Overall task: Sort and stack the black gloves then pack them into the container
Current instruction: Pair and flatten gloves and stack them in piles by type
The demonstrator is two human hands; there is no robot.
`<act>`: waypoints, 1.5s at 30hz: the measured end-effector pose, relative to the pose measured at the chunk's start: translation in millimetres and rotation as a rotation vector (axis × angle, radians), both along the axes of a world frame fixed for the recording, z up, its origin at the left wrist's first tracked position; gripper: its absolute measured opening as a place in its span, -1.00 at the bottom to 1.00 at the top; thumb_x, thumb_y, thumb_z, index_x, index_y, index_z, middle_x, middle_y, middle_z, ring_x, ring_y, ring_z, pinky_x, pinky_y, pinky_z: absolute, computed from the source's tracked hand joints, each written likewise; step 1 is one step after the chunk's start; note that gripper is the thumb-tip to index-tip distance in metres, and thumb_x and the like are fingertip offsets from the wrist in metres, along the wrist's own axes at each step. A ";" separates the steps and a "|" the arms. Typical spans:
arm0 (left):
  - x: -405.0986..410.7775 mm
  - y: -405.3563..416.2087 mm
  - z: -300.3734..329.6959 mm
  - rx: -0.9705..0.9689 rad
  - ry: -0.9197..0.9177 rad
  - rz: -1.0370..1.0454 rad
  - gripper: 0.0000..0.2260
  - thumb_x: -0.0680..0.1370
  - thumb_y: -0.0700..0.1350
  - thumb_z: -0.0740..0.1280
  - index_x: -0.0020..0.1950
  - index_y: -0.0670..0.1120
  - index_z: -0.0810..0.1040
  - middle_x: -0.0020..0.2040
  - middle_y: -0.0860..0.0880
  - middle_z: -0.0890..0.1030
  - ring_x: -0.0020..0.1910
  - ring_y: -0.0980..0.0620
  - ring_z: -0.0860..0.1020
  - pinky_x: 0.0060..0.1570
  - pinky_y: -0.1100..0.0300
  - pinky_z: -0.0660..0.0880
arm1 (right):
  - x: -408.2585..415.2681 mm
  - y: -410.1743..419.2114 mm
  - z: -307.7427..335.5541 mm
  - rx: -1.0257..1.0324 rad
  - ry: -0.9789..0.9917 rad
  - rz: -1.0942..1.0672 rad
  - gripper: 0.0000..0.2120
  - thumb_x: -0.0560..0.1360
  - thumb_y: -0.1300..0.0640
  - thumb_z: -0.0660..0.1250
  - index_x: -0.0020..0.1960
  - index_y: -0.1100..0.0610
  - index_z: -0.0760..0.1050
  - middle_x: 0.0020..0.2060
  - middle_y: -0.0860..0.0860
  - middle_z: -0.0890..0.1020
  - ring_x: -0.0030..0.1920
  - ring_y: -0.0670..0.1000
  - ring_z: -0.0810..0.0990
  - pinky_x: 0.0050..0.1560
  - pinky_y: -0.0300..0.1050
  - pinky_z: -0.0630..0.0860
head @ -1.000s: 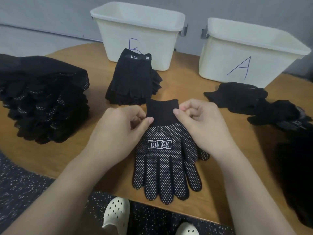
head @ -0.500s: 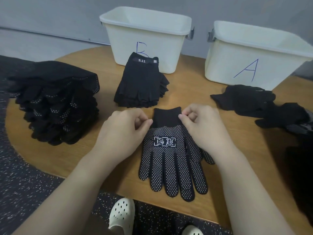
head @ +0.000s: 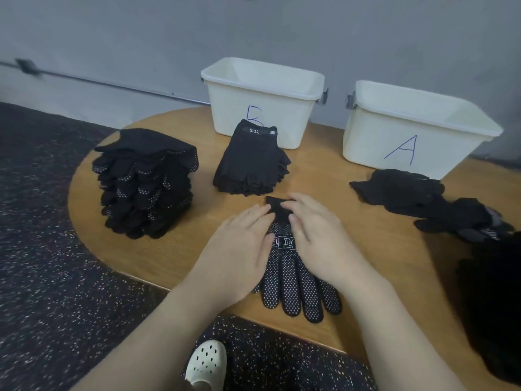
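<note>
On the wooden table (head: 180, 258) we are pressing our left hand (head: 239, 249) and right hand (head: 318, 238), fingers straight and together, flat on the dotted glove (head: 293, 283)

Just one view here, a wide-angle camera on the person's head, tilted forward and down. It sits close above the round wooden surface (head: 366, 244), so both forearms run in from the bottom edge. It faces the grey wall (head: 253, 29) behind, with dark speckled floor (head: 50, 263) on the left. Straight lines bow near the edges.
</note>
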State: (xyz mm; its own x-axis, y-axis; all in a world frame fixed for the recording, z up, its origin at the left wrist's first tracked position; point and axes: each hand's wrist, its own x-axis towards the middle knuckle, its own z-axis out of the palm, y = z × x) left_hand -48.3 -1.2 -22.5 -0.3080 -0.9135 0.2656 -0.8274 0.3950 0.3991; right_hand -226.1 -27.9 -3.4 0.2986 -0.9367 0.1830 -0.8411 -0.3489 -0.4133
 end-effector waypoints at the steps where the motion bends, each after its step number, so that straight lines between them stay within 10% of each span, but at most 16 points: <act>1: -4.1 3.5 -1.5 0.015 -0.057 -0.028 -0.55 0.74 0.01 0.08 0.63 -0.07 0.27 0.63 0.02 0.27 0.62 0.08 0.18 0.61 0.07 0.10 | 1.8 3.9 -3.8 0.049 0.021 0.032 -0.58 0.74 0.10 0.05 0.57 0.09 0.35 0.58 -0.05 0.31 0.58 -0.06 0.21 0.62 -0.12 0.02; 8: -5.2 17.8 -13.2 0.083 -0.290 -0.118 -0.37 0.66 0.21 -0.29 0.68 -0.04 -0.17 0.69 0.04 -0.12 0.64 0.15 -0.21 0.63 0.06 -0.19 | -13.2 10.5 -15.5 0.201 0.253 0.126 -0.46 0.74 -0.15 -0.17 0.68 -0.07 -0.17 0.64 -0.20 -0.20 0.59 -0.24 -0.31 0.57 -0.23 -0.33; 21: 4.8 29.5 -5.4 0.139 -0.269 -0.065 -0.15 0.54 0.52 -0.11 0.67 0.08 -0.27 0.64 0.17 -0.32 0.58 0.23 -0.37 0.62 0.07 -0.27 | -15.5 18.1 -17.4 0.226 0.190 0.042 -0.33 0.63 -0.38 -0.27 0.67 -0.16 -0.11 0.64 -0.20 -0.20 0.61 -0.19 -0.32 0.62 -0.08 -0.30; 27: -12.1 19.3 -1.5 0.145 -0.218 -0.075 -0.16 0.48 0.55 -0.23 0.67 0.17 -0.18 0.65 0.19 -0.26 0.59 0.23 -0.34 0.60 0.10 -0.31 | -33.8 12.8 4.1 0.132 -0.145 -0.050 -0.47 0.71 -0.23 -0.08 0.41 -0.02 0.49 0.39 -0.12 0.52 0.44 -0.13 0.38 0.61 -0.07 0.06; 31: -33.2 17.4 -3.7 0.112 -0.220 -0.108 -0.19 0.53 0.52 -0.15 0.68 0.14 -0.15 0.66 0.16 -0.21 0.61 0.18 -0.31 0.56 0.13 -0.36 | -65.8 2.3 14.0 -0.046 -0.246 -0.198 -0.72 0.71 -0.03 0.16 -0.14 -0.08 0.50 -0.24 -0.10 0.61 -0.18 -0.04 0.58 -0.10 0.01 0.51; 40: -47.8 9.1 -5.8 0.123 -0.249 -0.111 -0.17 0.50 0.56 -0.17 0.66 0.18 -0.26 0.64 0.18 -0.30 0.60 0.18 -0.36 0.56 0.11 -0.36 | -123.4 -27.1 -6.6 -0.093 -0.283 -0.469 -0.76 0.65 0.08 0.30 0.26 0.09 0.59 0.20 -0.02 0.61 0.23 0.00 0.56 0.26 -0.08 0.49; 45: -47.6 6.6 -6.8 0.144 -0.251 -0.118 -0.15 0.45 0.56 -0.22 0.65 0.20 -0.27 0.64 0.20 -0.32 0.59 0.20 -0.38 0.59 0.09 -0.34 | -127.7 -41.3 -18.1 -0.018 -0.082 -0.406 -0.46 0.67 0.09 0.28 0.62 0.08 0.25 0.60 -0.02 0.29 0.64 0.00 0.12 0.62 -0.02 0.07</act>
State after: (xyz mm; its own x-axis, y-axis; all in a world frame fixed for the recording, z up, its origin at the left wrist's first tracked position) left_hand -96.0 5.4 -29.3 -0.4537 -0.8903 0.0383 -0.8590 0.4484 0.2471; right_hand -353.7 -69.2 -21.5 -0.1106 -0.9718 0.2081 -0.8764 -0.0034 -0.4816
